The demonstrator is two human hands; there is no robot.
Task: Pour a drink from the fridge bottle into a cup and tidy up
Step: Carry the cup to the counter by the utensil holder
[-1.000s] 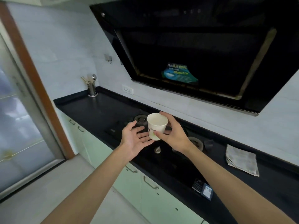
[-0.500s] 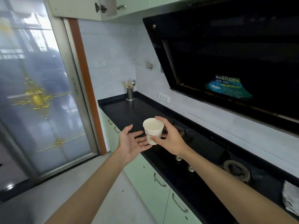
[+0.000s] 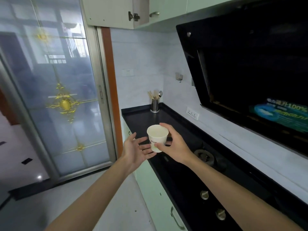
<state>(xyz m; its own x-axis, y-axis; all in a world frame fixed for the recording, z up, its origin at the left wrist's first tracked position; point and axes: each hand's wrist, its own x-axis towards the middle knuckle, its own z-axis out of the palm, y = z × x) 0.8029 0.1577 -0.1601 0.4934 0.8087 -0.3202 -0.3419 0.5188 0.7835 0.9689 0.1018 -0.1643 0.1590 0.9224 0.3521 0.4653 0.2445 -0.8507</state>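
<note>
My right hand (image 3: 175, 145) grips a white paper cup (image 3: 157, 136) upright in the air, just above the front edge of the black countertop (image 3: 141, 117). Thumb and fingers wrap round the cup's side. The cup's inside looks pale, and I cannot tell whether it holds liquid. My left hand (image 3: 135, 150) is spread beside and slightly under the cup, fingers straight, fingertips close to its base. No fridge or bottle is in view.
A gas hob (image 3: 204, 155) with knobs sits in the countertop to the right, under a black range hood (image 3: 250, 64). A steel utensil holder (image 3: 155, 104) stands in the far corner. A frosted sliding glass door (image 3: 58, 97) fills the left; pale green cabinets (image 3: 160, 197) run below.
My view has swung left, from the hob and cloth toward the glass door. Both hands kept their pose, with the cup still in my right hand.
</note>
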